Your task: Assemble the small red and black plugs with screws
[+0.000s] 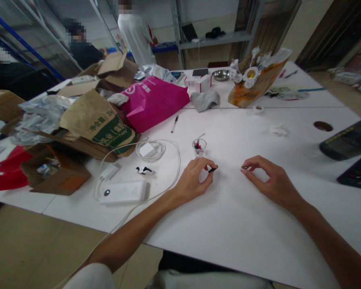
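Observation:
My left hand (192, 178) is over the white table, pinching a small black piece (212, 169) between thumb and fingers. What kind of piece it is, I cannot make out. To its right, my right hand (269, 180) pinches a tiny dark object (244, 167) at the fingertips, too small to name. A gap of bare table separates the two hands. Just beyond my left hand stands a small clear cup (199, 151) with little red and black pieces inside.
Left of my hands lie a white power bank (124, 192), a coiled white cable with a charger (148, 149) and a black-and-white item (144, 170). Farther back are a pen (175, 123), a pink bag (156, 102) and cardboard boxes. Dark devices (349, 138) stand at right.

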Motion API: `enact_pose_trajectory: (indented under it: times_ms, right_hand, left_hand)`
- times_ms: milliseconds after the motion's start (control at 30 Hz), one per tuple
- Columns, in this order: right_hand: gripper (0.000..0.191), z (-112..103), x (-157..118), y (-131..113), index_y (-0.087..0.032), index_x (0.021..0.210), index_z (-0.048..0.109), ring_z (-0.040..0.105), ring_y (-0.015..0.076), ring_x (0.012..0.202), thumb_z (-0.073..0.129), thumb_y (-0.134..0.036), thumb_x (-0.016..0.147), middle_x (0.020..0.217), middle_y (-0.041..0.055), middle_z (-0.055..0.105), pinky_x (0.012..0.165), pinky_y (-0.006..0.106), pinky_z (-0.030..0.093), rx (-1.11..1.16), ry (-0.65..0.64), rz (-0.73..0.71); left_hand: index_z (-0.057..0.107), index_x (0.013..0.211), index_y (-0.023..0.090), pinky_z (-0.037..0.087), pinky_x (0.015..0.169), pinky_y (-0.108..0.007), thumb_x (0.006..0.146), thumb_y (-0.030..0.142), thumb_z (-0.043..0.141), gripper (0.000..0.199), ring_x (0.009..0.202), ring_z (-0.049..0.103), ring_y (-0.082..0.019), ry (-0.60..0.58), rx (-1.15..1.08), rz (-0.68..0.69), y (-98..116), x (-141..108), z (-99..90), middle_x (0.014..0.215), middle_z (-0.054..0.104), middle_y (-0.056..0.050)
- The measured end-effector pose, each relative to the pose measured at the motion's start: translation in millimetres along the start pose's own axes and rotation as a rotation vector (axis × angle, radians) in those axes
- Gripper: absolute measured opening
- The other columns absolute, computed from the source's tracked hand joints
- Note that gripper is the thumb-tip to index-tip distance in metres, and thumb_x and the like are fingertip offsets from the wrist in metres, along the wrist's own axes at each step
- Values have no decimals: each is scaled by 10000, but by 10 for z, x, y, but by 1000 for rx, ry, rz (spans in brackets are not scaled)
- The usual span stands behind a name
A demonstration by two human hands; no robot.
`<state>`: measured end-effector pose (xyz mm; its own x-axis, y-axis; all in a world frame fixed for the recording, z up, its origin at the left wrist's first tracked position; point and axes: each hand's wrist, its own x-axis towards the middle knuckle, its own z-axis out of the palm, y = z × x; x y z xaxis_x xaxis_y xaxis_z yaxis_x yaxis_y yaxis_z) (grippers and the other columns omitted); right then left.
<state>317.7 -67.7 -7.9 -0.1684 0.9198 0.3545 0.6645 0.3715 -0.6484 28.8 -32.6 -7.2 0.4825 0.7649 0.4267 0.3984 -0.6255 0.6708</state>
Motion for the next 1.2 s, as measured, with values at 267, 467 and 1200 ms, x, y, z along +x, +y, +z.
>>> enact_pose_trajectory:
  times_ms: [267, 467, 1200]
  right_hand:
    - [135, 28, -9, -36, -257, 1099, 692, 722, 237, 903, 662, -380, 1051, 1030, 68, 747, 848, 380, 589, 24, 1, -18]
    - [96, 109, -51, -85, -255, 1113, 688, 721, 228, 914, 667, -326, 1052, 1036, 62, 744, 863, 374, 584, 58, -40, -36]
    - [148, 297, -178, -210, -269, 1182, 676, 742, 211, 936, 673, -223, 1042, 1052, 39, 758, 867, 339, 602, 161, -116, -115]
  left_hand:
    - [649, 1190, 234, 558, 935, -427, 989, 193, 660, 205, 993, 702, -235, 8, 0, 20, -34, -23, 40, 1077, 751, -70]
    - [651, 1235, 235, 582, 944, -420, 1005, 208, 645, 231, 998, 735, -229, -46, -21, 11, -61, -53, 72, 1103, 775, -71]
    - [725, 1173, 189, 613, 940, -370, 1049, 221, 663, 142, 1019, 729, -215, -86, -198, 133, 51, -81, 119, 1068, 778, -92]
